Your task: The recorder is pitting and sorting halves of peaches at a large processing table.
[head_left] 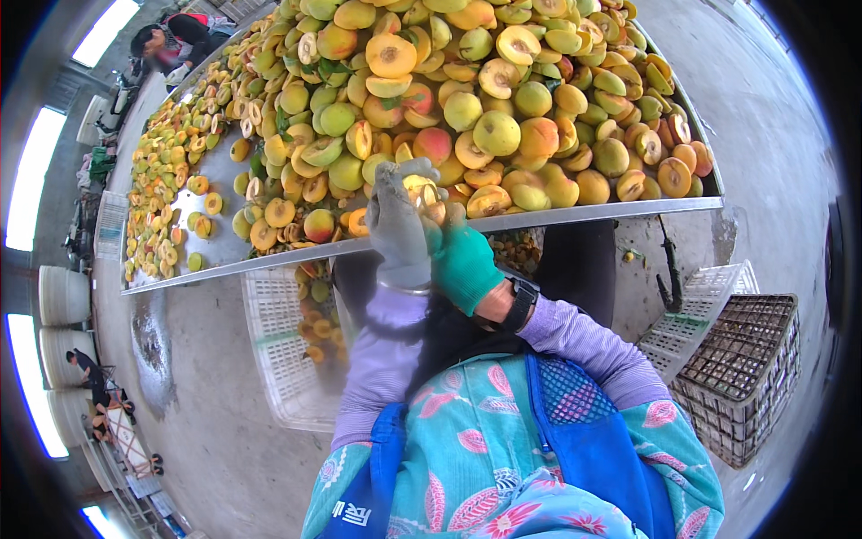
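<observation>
In front of my body, at the near edge of a metal-rimmed table (539,218), my two gloved hands meet. My left hand (400,225), in a grey glove, is closed round a cut yellow peach (420,189). My right hand (465,269), in a green glove with a dark watch at the wrist, is closed close against it from below. Its fingertips are partly hidden and blurred, so what they grip cannot be made out. Just beyond my hands rises a large heap of peaches (496,134), many halved, some with pits showing.
Under the table edge stands a white plastic basket (278,359) with peach pieces in it. At right are a white crate (696,314) and a dirty dark-topped crate (741,359). Another person (184,40) bends at the far left end. White tubs (65,296) line the left side.
</observation>
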`<state>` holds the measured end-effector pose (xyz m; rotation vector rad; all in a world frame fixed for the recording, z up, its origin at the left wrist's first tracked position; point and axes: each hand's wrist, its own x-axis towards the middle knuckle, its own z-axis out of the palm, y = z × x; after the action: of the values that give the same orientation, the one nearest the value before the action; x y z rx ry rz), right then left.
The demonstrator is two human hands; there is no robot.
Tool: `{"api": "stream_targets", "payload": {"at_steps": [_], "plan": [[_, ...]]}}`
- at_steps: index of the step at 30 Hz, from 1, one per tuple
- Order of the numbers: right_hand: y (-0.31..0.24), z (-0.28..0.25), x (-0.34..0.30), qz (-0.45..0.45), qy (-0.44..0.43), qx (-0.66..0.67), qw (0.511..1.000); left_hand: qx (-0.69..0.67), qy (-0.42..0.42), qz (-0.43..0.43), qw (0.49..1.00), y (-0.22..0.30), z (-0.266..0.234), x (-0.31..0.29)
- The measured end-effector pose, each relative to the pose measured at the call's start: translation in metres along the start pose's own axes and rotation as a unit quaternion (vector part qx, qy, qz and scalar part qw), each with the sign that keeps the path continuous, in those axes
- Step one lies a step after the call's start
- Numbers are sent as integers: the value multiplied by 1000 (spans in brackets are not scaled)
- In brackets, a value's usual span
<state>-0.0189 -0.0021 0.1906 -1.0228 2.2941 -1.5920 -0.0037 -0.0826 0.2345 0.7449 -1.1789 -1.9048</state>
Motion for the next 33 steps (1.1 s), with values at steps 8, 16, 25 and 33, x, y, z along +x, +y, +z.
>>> {"api": "stream_targets", "payload": {"at_steps": [8, 16, 25, 33], "plan": [[0, -11, 3, -20, -28, -69, 997, 5, -19, 23, 1000, -3, 0, 1], [10, -23, 4, -3, -103, -41, 994, 75, -42, 48, 995, -10, -2, 1], [-27, -61, 12, 364, -304, 491, 731, 144, -238, -93, 956, 13, -1, 14], [-31, -70, 1, 386, -313, 722, 480, 57, -284, -71, 954, 14, 4, -3]]}}
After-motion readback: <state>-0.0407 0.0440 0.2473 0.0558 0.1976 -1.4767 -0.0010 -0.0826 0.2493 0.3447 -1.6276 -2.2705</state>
